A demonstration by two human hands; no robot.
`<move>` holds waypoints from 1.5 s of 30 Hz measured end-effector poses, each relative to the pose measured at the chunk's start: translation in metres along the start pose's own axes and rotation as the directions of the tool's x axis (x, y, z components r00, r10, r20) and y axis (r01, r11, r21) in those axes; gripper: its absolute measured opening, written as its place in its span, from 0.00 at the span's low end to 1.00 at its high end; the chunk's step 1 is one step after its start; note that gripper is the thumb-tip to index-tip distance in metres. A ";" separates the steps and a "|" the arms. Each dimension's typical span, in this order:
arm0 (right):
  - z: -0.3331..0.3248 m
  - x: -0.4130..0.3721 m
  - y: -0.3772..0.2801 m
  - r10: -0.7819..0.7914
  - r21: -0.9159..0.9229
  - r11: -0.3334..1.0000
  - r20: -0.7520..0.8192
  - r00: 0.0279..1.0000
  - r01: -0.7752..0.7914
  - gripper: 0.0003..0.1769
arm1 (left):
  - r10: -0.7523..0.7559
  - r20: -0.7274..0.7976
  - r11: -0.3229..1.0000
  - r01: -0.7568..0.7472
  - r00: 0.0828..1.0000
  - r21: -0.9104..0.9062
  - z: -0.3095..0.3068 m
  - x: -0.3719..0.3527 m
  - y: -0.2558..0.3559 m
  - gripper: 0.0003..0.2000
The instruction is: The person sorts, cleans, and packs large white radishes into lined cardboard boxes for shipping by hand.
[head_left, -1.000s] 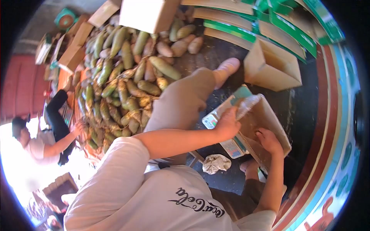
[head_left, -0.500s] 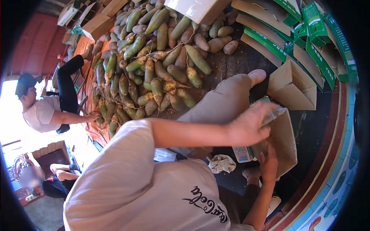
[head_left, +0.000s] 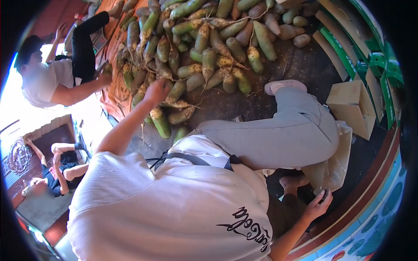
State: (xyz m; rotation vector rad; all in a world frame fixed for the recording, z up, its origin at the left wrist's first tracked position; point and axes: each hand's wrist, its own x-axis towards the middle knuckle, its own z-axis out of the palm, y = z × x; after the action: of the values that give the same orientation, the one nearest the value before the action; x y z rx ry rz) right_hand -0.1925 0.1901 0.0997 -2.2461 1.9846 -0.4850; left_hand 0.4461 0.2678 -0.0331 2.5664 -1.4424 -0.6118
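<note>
My left hand [head_left: 157, 92] is over the near edge of a pile of large green and brown root vegetables [head_left: 209, 58], its fingers curled. Whatever lies within them is hard to make out. A dirt-covered green root [head_left: 160, 123] lies just below this hand. At the lower right, my right hand [head_left: 319, 205] pinches a small dark object [head_left: 323, 196] beside an open cardboard box lined with clear plastic [head_left: 337, 167]. My bent leg in grey trousers partly covers that box.
A person in a dark cap [head_left: 48, 80] reaches toward the pile's left side. Another person [head_left: 54, 176] sits at the lower left. An open carton [head_left: 352, 104] and stacked green-and-brown cardboard [head_left: 385, 65] stand at the right.
My left hand has swung from the plastic-lined box to the pile. My right hand has moved down and outward beside the box. The view has shifted, and my leg now covers part of the box.
</note>
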 end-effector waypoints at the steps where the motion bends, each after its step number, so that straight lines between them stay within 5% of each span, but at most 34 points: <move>1: 0.001 -0.002 0.001 -0.003 -0.031 1.000 -0.007 1.000 0.003 0.13 | -0.038 0.093 0.999 0.037 0.995 0.012 0.018 -0.021 -0.013 0.11; 5: 0.006 0.003 -0.003 0.036 -0.090 0.995 0.023 0.999 -0.034 0.12 | -0.004 0.464 0.990 -0.061 0.886 0.126 0.064 -0.091 -0.021 0.16; 8: 0.006 0.011 -0.013 0.071 -0.102 0.993 0.065 0.995 -0.064 0.12 | 0.166 0.607 0.948 -0.296 0.777 0.119 0.113 -0.126 -0.052 0.18; 11: 0.006 0.018 -0.018 0.114 -0.148 0.984 0.112 0.987 -0.097 0.13 | -0.004 0.774 0.942 -0.257 0.633 0.215 0.127 -0.138 -0.046 0.20; 15: 0.005 0.023 -0.031 0.130 -0.191 0.977 0.171 0.977 -0.097 0.13 | -0.472 0.731 0.881 0.282 0.492 0.379 0.156 -0.158 -0.066 0.31; 21: 0.002 0.026 -0.034 0.120 -0.207 0.976 0.226 0.967 -0.073 0.13 | -0.470 0.707 0.881 0.324 0.528 0.344 0.206 -0.146 -0.067 0.42; 26: -0.008 0.035 -0.037 0.043 -0.272 0.962 0.223 0.974 0.020 0.14 | -0.566 0.738 0.804 0.444 0.366 0.396 0.244 -0.115 -0.063 0.49; 29: -0.010 0.036 -0.044 0.155 -0.250 0.963 0.204 0.967 -0.101 0.14 | -0.559 0.737 0.820 0.387 0.379 0.423 0.238 -0.104 -0.053 0.50; 35: -0.005 0.048 -0.056 0.023 -0.281 0.959 0.224 0.974 0.042 0.13 | -0.330 0.854 0.943 0.108 0.402 0.314 0.249 -0.095 -0.051 0.49; 38: -0.003 0.065 -0.072 -0.052 -0.272 0.956 0.215 0.975 0.111 0.13 | -0.234 0.777 0.970 0.191 0.584 0.149 0.177 -0.061 -0.006 0.43; 40: -0.005 0.076 -0.083 -0.013 -0.230 0.972 0.154 0.988 0.049 0.13 | -0.069 0.701 0.972 0.207 0.710 -0.113 0.145 -0.035 0.004 0.40; 42: -0.007 0.092 -0.098 -0.051 -0.226 0.972 0.075 0.996 0.067 0.12 | 0.084 0.536 0.910 0.155 0.840 -0.384 0.105 -0.004 0.022 0.36; 45: -0.002 0.118 -0.117 -0.127 -0.070 0.990 -0.072 0.989 0.122 0.10 | 0.241 0.266 0.836 -0.061 0.933 -0.546 0.038 0.041 0.063 0.35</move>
State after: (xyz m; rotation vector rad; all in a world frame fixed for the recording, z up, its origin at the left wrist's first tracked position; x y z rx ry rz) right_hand -0.0711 0.0913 0.1549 -2.4379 1.9302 -0.5334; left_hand 0.4002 0.2026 -0.0602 1.9578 -1.3032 -1.2555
